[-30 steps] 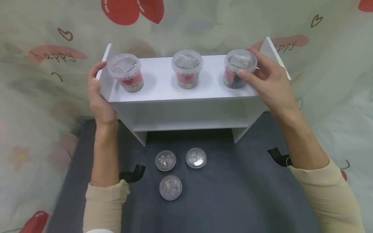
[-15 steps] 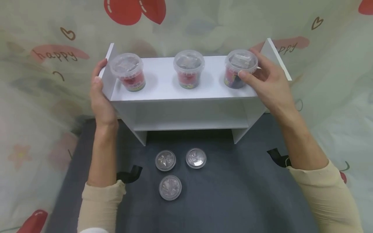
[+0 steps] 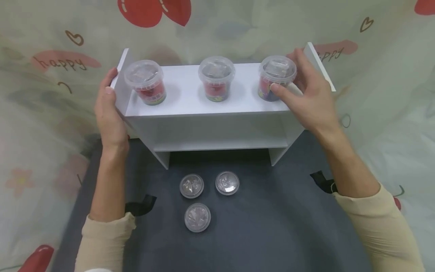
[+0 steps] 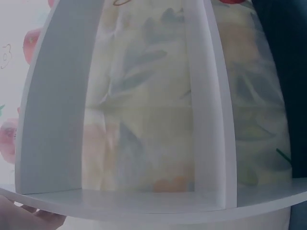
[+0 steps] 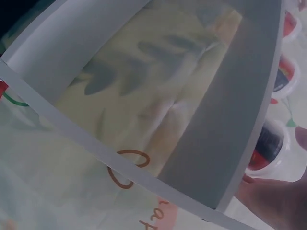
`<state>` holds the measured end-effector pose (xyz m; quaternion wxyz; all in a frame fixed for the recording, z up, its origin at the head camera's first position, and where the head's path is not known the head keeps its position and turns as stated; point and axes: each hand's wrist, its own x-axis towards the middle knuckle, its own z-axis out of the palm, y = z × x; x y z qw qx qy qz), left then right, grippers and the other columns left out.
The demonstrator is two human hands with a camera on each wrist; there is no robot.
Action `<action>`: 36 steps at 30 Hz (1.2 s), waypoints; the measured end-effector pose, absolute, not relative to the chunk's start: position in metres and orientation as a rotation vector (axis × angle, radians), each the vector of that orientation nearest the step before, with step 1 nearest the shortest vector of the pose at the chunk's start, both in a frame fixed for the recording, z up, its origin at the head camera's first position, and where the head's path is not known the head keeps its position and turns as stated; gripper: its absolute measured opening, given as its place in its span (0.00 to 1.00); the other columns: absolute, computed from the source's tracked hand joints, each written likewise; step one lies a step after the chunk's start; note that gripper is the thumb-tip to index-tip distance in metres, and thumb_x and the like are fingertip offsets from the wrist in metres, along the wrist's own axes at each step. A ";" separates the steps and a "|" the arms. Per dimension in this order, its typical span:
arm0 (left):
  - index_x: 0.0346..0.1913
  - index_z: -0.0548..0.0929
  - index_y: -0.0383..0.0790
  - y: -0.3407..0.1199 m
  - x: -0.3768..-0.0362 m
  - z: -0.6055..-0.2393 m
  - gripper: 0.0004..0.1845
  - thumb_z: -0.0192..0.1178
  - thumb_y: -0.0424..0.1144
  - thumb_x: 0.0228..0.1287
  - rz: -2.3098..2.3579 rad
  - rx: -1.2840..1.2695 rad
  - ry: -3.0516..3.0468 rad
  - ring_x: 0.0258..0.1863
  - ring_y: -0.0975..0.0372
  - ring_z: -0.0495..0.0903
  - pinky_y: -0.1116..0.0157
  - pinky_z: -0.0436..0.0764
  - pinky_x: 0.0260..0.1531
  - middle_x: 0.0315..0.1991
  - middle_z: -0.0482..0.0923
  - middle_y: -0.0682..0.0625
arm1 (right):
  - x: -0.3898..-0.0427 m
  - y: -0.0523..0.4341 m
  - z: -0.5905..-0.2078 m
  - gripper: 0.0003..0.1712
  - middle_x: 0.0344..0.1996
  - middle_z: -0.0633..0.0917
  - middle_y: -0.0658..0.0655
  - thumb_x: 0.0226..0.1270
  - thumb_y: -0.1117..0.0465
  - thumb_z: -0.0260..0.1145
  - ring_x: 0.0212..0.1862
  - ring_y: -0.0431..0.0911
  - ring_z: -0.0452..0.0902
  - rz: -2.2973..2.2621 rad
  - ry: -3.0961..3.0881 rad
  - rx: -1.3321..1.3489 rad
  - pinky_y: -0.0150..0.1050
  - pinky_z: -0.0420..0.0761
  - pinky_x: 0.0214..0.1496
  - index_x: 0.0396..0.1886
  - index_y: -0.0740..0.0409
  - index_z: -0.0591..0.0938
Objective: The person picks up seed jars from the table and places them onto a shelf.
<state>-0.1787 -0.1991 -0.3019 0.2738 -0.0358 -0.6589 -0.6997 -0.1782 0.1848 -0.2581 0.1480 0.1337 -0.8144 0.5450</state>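
Note:
A white two-tier shelf unit [image 3: 221, 142] stands against a patterned cloth. Three clear-lidded plastic tubs with coloured labels sit on its top board: a left tub [image 3: 149, 90], a middle tub [image 3: 216, 88] and a right tub [image 3: 268, 88]. My right hand [image 3: 312, 100] is spread around the right tub, thumb in front and fingers behind. In the right wrist view a gap shows between thumb and tub. My left hand [image 3: 110, 113] lies along the outside of the left side panel [image 3: 121, 85], fingertips at its edge, fingers fairly straight; the left wrist view shows only part of this hand [image 4: 29, 218].
Three round clear-lidded containers, one at the back left [image 3: 192, 186], one at the back right [image 3: 227, 183] and one in front [image 3: 197, 217], lie on the dark table [image 3: 258, 226] before the shelf. Black strips [image 3: 141, 206] lie beside the forearms.
My left hand and forearm have shifted outward to the left. My right thumb and fingers have spread wider around the right tub. The tubs have stayed put on the shelf.

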 end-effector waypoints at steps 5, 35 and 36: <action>0.69 0.72 0.44 -0.199 -0.173 -0.298 0.24 0.43 0.37 0.74 -1.837 -0.086 -1.807 0.67 0.58 0.66 0.64 0.63 0.66 0.69 0.69 0.49 | -0.176 0.184 -0.256 0.47 0.70 0.71 0.60 0.59 0.66 0.72 0.71 0.43 0.66 1.368 -2.347 0.425 0.33 0.62 0.70 0.76 0.60 0.60; 0.60 0.77 0.31 -0.207 -0.096 -0.312 0.18 0.56 0.30 0.68 -1.392 -0.187 -1.909 0.56 0.55 0.79 0.63 0.74 0.56 0.53 0.81 0.40 | -0.152 0.213 -0.243 0.20 0.59 0.81 0.56 0.66 0.71 0.61 0.62 0.41 0.73 1.150 -2.240 0.336 0.39 0.70 0.67 0.58 0.65 0.81; 0.60 0.77 0.30 -0.209 -0.095 -0.314 0.18 0.56 0.30 0.68 -1.380 -0.193 -1.933 0.55 0.56 0.79 0.63 0.74 0.56 0.54 0.81 0.40 | -0.153 0.214 -0.244 0.20 0.59 0.81 0.56 0.66 0.71 0.61 0.63 0.42 0.73 1.176 -2.236 0.334 0.40 0.70 0.67 0.58 0.65 0.81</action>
